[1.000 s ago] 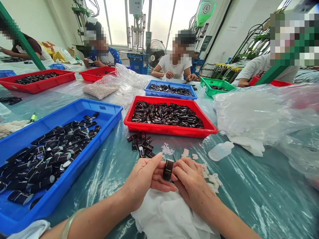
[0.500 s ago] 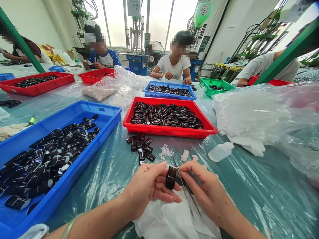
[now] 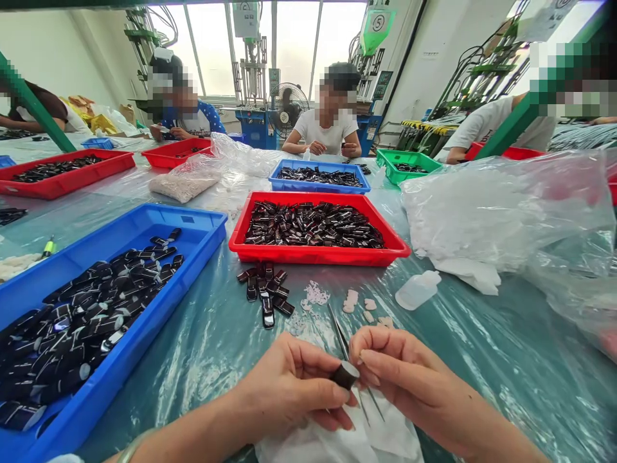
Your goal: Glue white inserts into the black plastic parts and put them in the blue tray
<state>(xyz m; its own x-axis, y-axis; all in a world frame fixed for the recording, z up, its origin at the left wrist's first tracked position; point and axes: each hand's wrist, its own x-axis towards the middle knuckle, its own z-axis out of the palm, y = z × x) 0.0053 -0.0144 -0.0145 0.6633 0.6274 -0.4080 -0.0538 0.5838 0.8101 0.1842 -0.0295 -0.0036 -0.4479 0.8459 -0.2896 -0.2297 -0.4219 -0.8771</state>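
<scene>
My left hand (image 3: 301, 386) is closed around a small black glossy plastic piece (image 3: 345, 375), whose pale grey end face points up and to the right. Close beside that end, the thumb and forefinger of my right hand (image 3: 400, 370) are pinched together; whether a tiny bit sits between them I cannot make out. A pair of metal tweezers (image 3: 339, 331) is tucked in the right hand, its joined end pointing away from me and its two legs spread towards me. Beneath both hands lies a white cloth (image 3: 337, 444).
Loose black pieces (image 3: 267, 292) lie before a red tray (image 3: 318, 256) full of such pieces. A large blue tray (image 3: 193, 222) is at left. White scraps (image 3: 315, 294), pale chunks (image 3: 350, 300) and a small plastic bottle (image 3: 417, 289) lie ahead. Co-workers sit across the table.
My left hand has turned the black piece from upright to tilted, bringing its grey end into view. The right fingertips have moved to that end. The camera view has shifted slightly.
</scene>
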